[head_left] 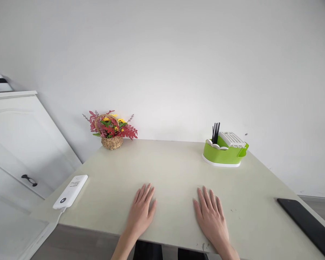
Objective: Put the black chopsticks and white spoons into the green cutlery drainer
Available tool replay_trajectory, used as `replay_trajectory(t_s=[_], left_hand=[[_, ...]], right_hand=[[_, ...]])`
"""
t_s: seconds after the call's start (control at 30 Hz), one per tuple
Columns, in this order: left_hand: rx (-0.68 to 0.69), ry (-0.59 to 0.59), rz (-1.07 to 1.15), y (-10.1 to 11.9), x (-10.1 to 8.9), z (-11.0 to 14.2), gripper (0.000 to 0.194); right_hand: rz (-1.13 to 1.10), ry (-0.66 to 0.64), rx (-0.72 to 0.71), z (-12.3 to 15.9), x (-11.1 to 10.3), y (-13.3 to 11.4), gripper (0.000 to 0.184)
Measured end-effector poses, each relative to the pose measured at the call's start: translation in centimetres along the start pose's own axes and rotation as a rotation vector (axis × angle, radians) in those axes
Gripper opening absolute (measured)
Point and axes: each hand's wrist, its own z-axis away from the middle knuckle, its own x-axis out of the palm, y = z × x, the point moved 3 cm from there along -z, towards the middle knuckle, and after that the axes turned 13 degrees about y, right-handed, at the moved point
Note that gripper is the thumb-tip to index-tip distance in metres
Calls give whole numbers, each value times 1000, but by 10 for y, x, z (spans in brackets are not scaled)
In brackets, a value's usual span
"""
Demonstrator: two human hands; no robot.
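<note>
My left hand point(141, 211) lies flat on the pale table point(168, 169) near its front edge, palm down, with nothing in it. To its right, apart from it, my right hand point(211, 216) rests palm down with its fingers spread. Beyond the right hand, at the back right, stands a green and white utensil holder point(222, 154). Black chopsticks point(216, 133) and white spoons stick out of it. A wicker basket point(112, 142) of red and yellow flowers point(111, 125) sits at the back left, well beyond the left hand.
A white power bank point(70, 191) with a white cable point(52, 227) lies at the table's left edge. On the right side is a long black flat object point(308, 224). A white cabinet point(24, 144) stands left of the table, and a plain wall point(173, 72) rises behind.
</note>
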Motion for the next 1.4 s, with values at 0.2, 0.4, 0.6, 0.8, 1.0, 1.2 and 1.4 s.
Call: replay_trajectory(t_s=[0.2,0.4,0.6,0.8,1.0,1.2,1.4], left_hand=[[-19,0,61,0,-6,4,61],[-66,9,118,2,-10,5,57],[-86,7,129,2,-13,7,51],[-97,19,146,4,-17,5,47],[-107,11,155,6,-20,3,47],[-98,10,149,7,-18,-1,44],[-81,7,155,10,-17,-1,43]], right_hand=[[-17,-7,11,1,2,2,73],[8,-24,17,1,4,4,74],[10,-23,13,3,6,5,74],[2,-7,14,5,6,5,74],[10,3,-2,5,2,5,75],[27,-45,14,1,-2,3,71],[33,-60,12,0,-6,4,73]])
